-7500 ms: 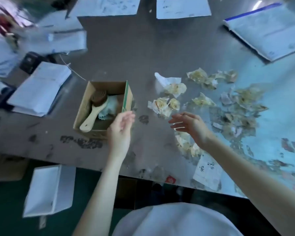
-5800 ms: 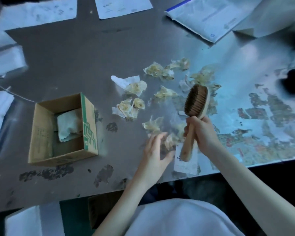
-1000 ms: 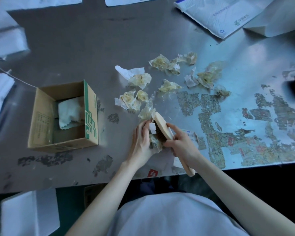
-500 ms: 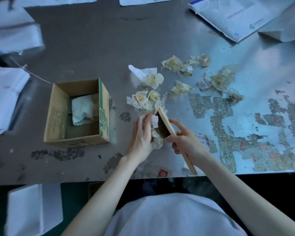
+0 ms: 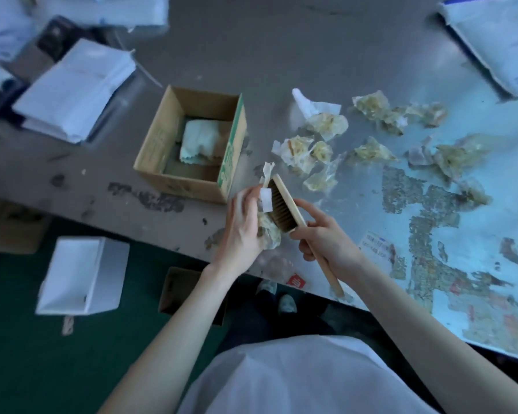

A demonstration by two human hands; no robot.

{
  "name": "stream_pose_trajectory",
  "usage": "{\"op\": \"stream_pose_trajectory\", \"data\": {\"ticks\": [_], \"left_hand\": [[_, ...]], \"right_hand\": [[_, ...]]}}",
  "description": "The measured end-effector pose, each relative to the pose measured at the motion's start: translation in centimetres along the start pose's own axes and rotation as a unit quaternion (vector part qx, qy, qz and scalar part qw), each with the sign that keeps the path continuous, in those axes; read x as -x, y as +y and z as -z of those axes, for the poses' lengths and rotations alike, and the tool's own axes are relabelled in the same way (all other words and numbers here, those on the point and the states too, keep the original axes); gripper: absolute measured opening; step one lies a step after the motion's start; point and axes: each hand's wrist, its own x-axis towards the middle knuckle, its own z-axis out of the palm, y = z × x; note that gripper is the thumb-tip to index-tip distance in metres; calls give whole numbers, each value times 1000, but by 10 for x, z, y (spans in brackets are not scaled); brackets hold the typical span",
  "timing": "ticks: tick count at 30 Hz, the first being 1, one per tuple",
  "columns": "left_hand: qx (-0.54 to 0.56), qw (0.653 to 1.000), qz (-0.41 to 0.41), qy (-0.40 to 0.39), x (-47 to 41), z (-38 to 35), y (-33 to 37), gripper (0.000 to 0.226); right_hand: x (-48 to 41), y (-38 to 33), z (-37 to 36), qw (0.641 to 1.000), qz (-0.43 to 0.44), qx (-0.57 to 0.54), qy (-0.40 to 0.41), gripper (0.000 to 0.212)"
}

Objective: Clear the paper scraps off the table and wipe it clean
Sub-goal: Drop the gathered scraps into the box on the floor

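Observation:
My right hand [image 5: 326, 243] grips the handle of a wooden brush [image 5: 287, 204], whose bristles press against a clump of crumpled paper scraps [image 5: 268, 231]. That clump lies in my left hand [image 5: 241, 225], lifted just above the table's front edge. Several more crumpled yellowish scraps [image 5: 326, 135] lie scattered on the grey metal table [image 5: 281, 55], to the right of an open cardboard box [image 5: 162, 144]. A pale folded cloth [image 5: 202, 140] lies inside the box.
Stacks of white paper [image 5: 75, 91] sit at the far left, a white envelope [image 5: 497, 46] at the far right. Stuck-on label residue [image 5: 425, 204] covers the table's right part. A white bin [image 5: 81, 276] and a small carton [image 5: 174, 288] stand on the green floor below the edge.
Both hands with the brush and the gathered scraps have lifted slightly off the table near its front edge. The camera has swung left, so the box sits nearer the middle.

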Motion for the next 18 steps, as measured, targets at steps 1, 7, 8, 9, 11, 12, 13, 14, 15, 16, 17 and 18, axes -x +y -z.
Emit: {"op": "stream_pose_trajectory", "data": {"ticks": [1, 7, 8, 9, 11, 12, 13, 14, 15, 16, 17, 18], "left_hand": [[-1, 1000, 20, 9, 8, 4, -1, 92], [-4, 991, 116, 66, 53, 28, -7, 81], [-6, 989, 127, 78, 59, 31, -9, 82], [-10, 985, 142, 93, 70, 37, -13, 82], [-21, 980, 165, 114, 85, 44, -20, 83], [-25, 975, 182, 126, 96, 48, -26, 83], [-26, 972, 194, 133, 101, 50, -29, 82], [-25, 966, 213, 145, 112, 53, -37, 81], [-21, 961, 228, 153, 119, 55, -41, 80], [-17, 955, 245, 165, 129, 59, -49, 80], [-13, 950, 260, 174, 138, 61, -55, 81], [-9, 944, 275, 182, 146, 63, -61, 82]], "right_hand": [[-1, 1, -5, 1000, -4, 12, -14, 63], [-10, 7, -43, 992, -21, 76, -94, 67], [-10, 7, -50, 990, -22, 86, -107, 68], [-12, 8, -61, 987, -26, 99, -125, 69], [-14, 11, -78, 981, -30, 119, -152, 69], [-16, 13, -90, 977, -34, 129, -169, 68], [-16, 15, -97, 974, -38, 136, -178, 68], [-19, 19, -110, 969, -45, 146, -193, 68], [-20, 21, -117, 966, -51, 154, -202, 67], [-23, 25, -131, 961, -55, 166, -215, 66], [-25, 30, -141, 956, -60, 177, -225, 66], [-27, 34, -151, 952, -64, 187, -234, 66]]}}
